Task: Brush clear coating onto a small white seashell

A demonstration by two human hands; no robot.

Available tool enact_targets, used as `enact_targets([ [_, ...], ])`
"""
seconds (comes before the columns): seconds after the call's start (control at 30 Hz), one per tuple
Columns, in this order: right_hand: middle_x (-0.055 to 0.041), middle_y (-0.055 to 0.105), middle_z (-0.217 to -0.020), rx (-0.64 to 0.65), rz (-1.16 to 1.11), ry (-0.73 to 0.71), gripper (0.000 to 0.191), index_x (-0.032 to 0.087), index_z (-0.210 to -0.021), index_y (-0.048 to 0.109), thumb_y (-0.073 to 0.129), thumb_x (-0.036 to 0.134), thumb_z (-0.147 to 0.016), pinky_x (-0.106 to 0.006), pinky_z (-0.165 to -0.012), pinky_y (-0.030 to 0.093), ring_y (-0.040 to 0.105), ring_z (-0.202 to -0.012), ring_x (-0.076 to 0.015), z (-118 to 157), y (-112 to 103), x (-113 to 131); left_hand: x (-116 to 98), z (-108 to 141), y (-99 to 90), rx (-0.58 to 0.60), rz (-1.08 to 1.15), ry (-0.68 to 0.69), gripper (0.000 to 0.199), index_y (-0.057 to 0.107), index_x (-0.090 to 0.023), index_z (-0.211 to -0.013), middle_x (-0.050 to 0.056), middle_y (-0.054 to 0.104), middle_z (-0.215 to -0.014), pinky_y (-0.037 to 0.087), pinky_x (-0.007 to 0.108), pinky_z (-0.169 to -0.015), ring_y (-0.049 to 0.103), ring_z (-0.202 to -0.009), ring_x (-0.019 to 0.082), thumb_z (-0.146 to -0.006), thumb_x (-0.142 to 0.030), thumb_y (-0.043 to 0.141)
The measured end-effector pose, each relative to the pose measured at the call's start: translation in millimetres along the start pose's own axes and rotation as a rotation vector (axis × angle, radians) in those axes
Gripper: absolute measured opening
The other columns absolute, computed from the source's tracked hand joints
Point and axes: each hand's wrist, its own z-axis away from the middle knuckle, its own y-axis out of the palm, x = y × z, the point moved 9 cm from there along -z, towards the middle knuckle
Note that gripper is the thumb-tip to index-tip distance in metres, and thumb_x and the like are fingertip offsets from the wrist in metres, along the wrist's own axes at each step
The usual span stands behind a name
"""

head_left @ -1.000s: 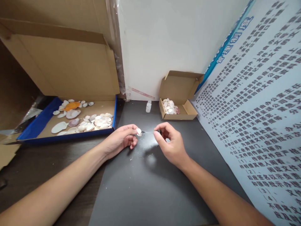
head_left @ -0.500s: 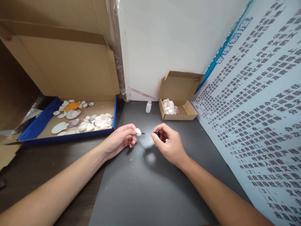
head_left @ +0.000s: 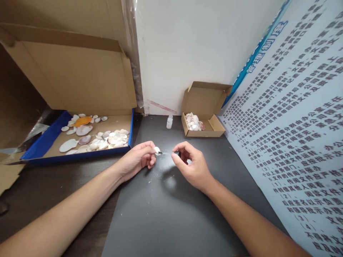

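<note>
Between thumb and fingertips, my left hand (head_left: 143,154) pinches a small white seashell (head_left: 157,150) by its edge. My right hand (head_left: 191,160) grips the black cap of a thin brush (head_left: 177,154). The brush's pale stem points left, and its dark tip meets the face of the shell. Both hands are held over a dark grey mat (head_left: 171,214). Behind them stands a small uncapped bottle (head_left: 169,122) with a white label.
On the left, an open blue-edged cardboard box (head_left: 80,157) holds several seashells and an orange one (head_left: 82,121). A smaller open cardboard box (head_left: 205,133) with shells stands at the back right. A white panel rises behind, and a printed board (head_left: 289,135) leans along the right.
My right hand has shifted slightly left, bringing the brush tip onto the shell. The shell has turned a little in my left hand, which stays almost in place.
</note>
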Motion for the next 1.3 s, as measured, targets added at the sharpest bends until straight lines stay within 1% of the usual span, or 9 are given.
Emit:
enact_targets([
  [0.07,0.0067,0.044,-0.060,-0.022,0.021,0.003,0.007,0.019,-0.086,0.058,0.061,0.025,-0.084,-0.022,-0.050,0.036,0.043,-0.051,-0.0096,-0.7,-2.3,0.5,0.5,-0.1,-0.2,0.003,-0.004,-0.003,0.014,0.051,-0.019,-0.075,-0.002,0.056,-0.056,0.038,0.018,-0.048,0.050,-0.051,0.009,-0.078,-0.022,0.064],
  [0.17,0.0062,0.046,-0.060,-0.119,0.033,-0.008,0.005,0.020,-0.085,0.057,0.060,0.025,-0.084,-0.023,-0.050,0.037,0.043,-0.052,-0.0100,-0.5,-12.6,4.1,0.7,-0.4,-0.1,0.007,-0.012,-0.002,0.013,0.051,-0.019,-0.076,-0.002,0.055,-0.055,0.038,0.018,-0.047,0.050,-0.050,0.010,-0.079,-0.022,0.063],
  [0.23,0.0060,0.047,-0.060,-0.155,0.012,-0.028,0.005,0.020,-0.086,0.057,0.059,0.025,-0.085,-0.023,-0.050,0.037,0.043,-0.052,-0.0103,0.8,-16.8,7.4,0.5,-0.5,0.0,0.007,-0.015,-0.002,0.012,0.050,-0.019,-0.075,-0.002,0.055,-0.055,0.038,0.018,-0.047,0.050,-0.050,0.010,-0.079,-0.021,0.062],
  [0.4,0.0064,0.045,-0.059,-0.098,-0.008,-0.041,0.006,0.021,-0.088,0.058,0.061,0.026,-0.085,-0.024,-0.049,0.037,0.042,-0.050,-0.0106,2.3,-12.1,8.2,0.3,-0.8,2.3,0.030,-0.018,0.002,0.009,0.050,-0.019,-0.073,-0.001,0.056,-0.055,0.039,0.018,-0.047,0.050,-0.050,0.010,-0.078,-0.019,0.058],
  [0.67,0.0064,0.046,-0.059,-0.064,-0.011,-0.039,0.005,0.021,-0.087,0.058,0.060,0.025,-0.085,-0.023,-0.050,0.037,0.043,-0.051,-0.0103,1.9,-8.0,7.1,1.2,-0.6,3.8,0.043,-0.018,-0.002,0.007,0.052,-0.018,-0.072,-0.002,0.054,-0.056,0.037,0.018,-0.048,0.049,-0.051,0.009,-0.076,-0.016,0.057],
  [0.9,0.0065,0.045,-0.059,-0.041,0.001,-0.031,0.005,0.021,-0.087,0.058,0.060,0.025,-0.085,-0.024,-0.050,0.037,0.043,-0.051,-0.0104,1.9,-5.2,6.2,0.1,-0.1,4.1,0.050,0.004,0.011,0.004,0.054,-0.016,-0.071,-0.003,0.049,-0.059,0.036,0.019,-0.049,0.044,-0.051,0.008,-0.072,-0.014,0.057],
  [1.1,0.0064,0.044,-0.059,-0.034,-0.005,-0.038,0.005,0.021,-0.087,0.058,0.060,0.024,-0.085,-0.023,-0.050,0.037,0.043,-0.051,-0.0103,2.3,-4.0,6.6,0.5,-0.2,4.2,0.040,-0.001,-0.001,0.003,0.055,-0.016,-0.070,-0.002,0.049,-0.060,0.037,0.019,-0.049,0.043,-0.052,0.008,-0.072,-0.014,0.057],
  [1.2,0.0063,0.044,-0.059,-0.019,-0.023,-0.020,0.005,0.021,-0.086,0.057,0.060,0.025,-0.085,-0.024,-0.050,0.037,0.043,-0.051,-0.0104,2.3,-2.2,4.8,-0.4,0.8,5.1,0.040,-0.008,0.002,0.003,0.055,-0.016,-0.071,-0.003,0.048,-0.059,0.037,0.019,-0.049,0.043,-0.051,0.008,-0.072,-0.015,0.058],
  [1.3,0.0057,0.046,-0.061,0.025,-0.057,0.007,0.007,0.021,-0.088,0.058,0.060,0.027,-0.085,-0.024,-0.050,0.037,0.044,-0.052,-0.0107,2.1,2.9,1.6,-1.4,1.3,5.6,0.029,-0.001,0.005,0.005,0.054,-0.016,-0.070,-0.003,0.048,-0.058,0.036,0.019,-0.048,0.043,-0.051,0.008,-0.071,-0.015,0.058],
])
